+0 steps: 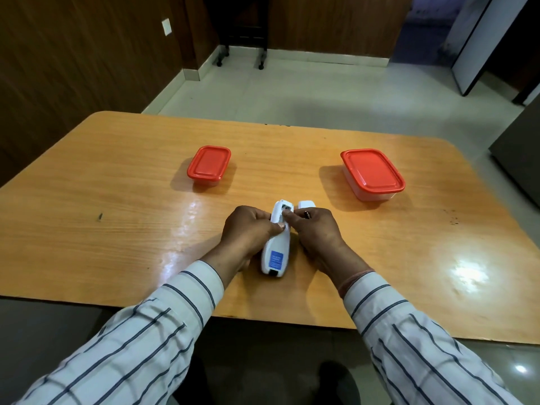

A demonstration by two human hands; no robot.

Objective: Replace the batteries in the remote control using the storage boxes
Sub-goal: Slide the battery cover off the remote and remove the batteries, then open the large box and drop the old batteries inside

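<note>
Near the table's front edge, at its middle, the remote lies back-up with its battery bay open at the far end. The left hand is wrapped round the remote's left side, thumb pressed on its back, clamped on it. The right hand has its fingertips pinched together at the bay and seems to have a small dark battery tucked against its fingers; whether a second cell sits under the fingertips I cannot tell. The cover lies on the table just right of the remote's far end, touching or nearly touching the right hand.

Both boxes are shut, red lids on: the small box far left, the big box far right, each well apart from the hands.

Risks, as I judge them: a cell prised out by the spring could jump and roll across the glossy table toward an edge. Reaching for a box, the right hand could knock the cover away. With both hands busy, a lid will need one freed, and a loosely tucked battery could drop then. Old and new cells could get mixed if the wrong box is opened.
</note>
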